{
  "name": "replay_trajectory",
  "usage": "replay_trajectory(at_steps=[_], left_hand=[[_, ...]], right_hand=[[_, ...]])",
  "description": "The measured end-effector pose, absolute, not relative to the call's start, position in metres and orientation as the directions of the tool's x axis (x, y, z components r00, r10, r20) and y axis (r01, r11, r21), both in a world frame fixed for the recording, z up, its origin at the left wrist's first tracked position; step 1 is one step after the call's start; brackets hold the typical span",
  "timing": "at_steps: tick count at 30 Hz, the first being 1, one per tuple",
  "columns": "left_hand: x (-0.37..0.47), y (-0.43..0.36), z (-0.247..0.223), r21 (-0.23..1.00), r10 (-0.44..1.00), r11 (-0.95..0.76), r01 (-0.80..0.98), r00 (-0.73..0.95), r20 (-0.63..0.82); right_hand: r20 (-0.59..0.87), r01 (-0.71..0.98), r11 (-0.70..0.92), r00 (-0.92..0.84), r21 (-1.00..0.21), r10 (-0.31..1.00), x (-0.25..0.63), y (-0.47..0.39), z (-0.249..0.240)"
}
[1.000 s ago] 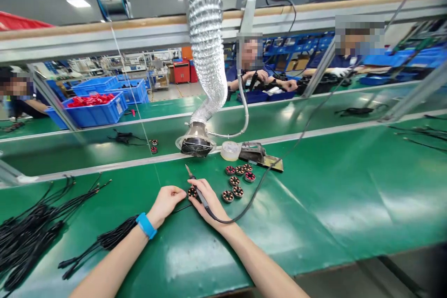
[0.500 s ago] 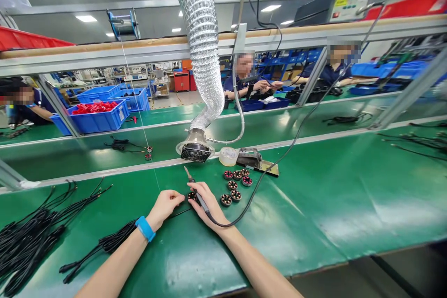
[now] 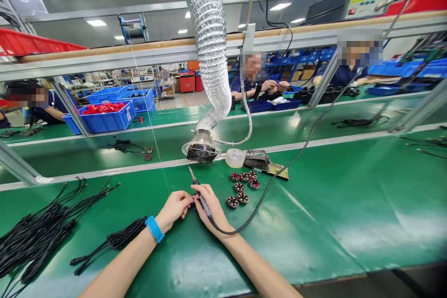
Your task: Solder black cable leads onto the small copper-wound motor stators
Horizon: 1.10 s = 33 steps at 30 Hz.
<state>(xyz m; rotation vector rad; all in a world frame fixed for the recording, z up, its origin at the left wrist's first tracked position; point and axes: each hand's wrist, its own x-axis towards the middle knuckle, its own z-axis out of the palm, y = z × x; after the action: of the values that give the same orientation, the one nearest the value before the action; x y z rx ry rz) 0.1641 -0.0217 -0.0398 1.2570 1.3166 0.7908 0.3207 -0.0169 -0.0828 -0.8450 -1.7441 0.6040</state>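
My right hand is closed round the grey handle of a soldering iron, its tip pointing up and away from me. Beside it, my left hand, with a blue band on the wrist, is pinched shut. The fingertips of both hands meet at a small round dark part, mostly covered by the fingers. What the left fingers pinch is too small to make out. A bundle of black cables lies by the left wrist. Several round connectors with black and copper-coloured tops stand right of my hands.
A fume extraction duct hangs just beyond my hands. Behind the connectors are a tape roll and a soldering iron stand. More black cables lie at the left. Solder wire hangs from a spool. Other people sit across the bench.
My left hand has come in against the right hand's fingertips, and the round part between them is now more covered. The whole view has shifted slightly.
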Motion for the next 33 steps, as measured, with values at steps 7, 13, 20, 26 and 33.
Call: replay_trajectory(at_steps=[7, 13, 20, 26, 33], left_hand=[[0.158, -0.01, -0.043, 0.979, 0.98, 0.169, 0.116, 0.084, -0.179], [0.139, 0.01, -0.037, 0.971, 0.975, 0.224, 0.082, -0.006, -0.224], [0.118, 0.055, -0.037, 0.959, 0.947, 0.28, 0.044, -0.176, -0.268], [0.115, 0.061, -0.023, 0.958, 0.951, 0.223, 0.179, -0.256, -0.174], [0.091, -0.013, 0.014, 0.762, 0.935, -0.145, 0.632, -0.164, 0.313]], right_hand=[[0.624, 0.179, 0.643, -0.158, -0.744, 0.766, 0.314, -0.019, -0.073], [0.627, 0.32, 0.623, -0.104, -0.713, 0.772, 0.322, -0.017, -0.069], [0.643, 0.396, 0.593, -0.007, -0.701, 0.765, 0.329, -0.016, -0.066], [0.642, 0.354, 0.597, 0.014, -0.72, 0.767, 0.338, -0.021, -0.061], [0.542, 0.256, 0.498, 0.141, -0.829, 0.829, 0.357, -0.032, -0.051]])
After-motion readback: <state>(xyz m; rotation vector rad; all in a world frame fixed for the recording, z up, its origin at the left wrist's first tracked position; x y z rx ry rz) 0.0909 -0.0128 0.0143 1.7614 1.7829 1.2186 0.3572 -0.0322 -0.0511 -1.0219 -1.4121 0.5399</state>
